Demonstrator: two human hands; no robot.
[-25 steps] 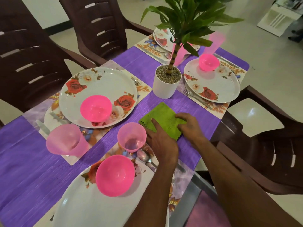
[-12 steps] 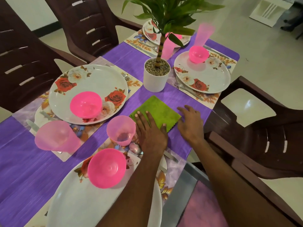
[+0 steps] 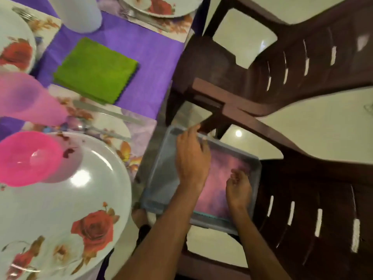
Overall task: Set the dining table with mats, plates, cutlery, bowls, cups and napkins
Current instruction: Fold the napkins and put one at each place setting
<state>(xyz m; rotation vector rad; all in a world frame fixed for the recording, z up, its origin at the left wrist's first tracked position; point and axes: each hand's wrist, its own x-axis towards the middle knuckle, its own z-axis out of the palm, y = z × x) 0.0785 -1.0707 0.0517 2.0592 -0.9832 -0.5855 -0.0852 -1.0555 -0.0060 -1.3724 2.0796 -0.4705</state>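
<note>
One view only: head camera, worn, aimed steeply down and slightly forward over the table's edge. A wide-angle bend is seen in the chair (image 3: 282,63) lines at the right. The tray (image 3: 161,168) is taken as landmark, low and centre in frame, close below the lens. Both forearms are seen entering from the bottom edge toward the tray. Left of the tray, the near plate (image 3: 60,199) is cut by the frame's left and bottom edges, very near. Beyond the tray, up-left, the napkin (image 3: 94,69) is seen. Motion blur is noted throughout. No second view is given, so no overlap is recorded.
</note>
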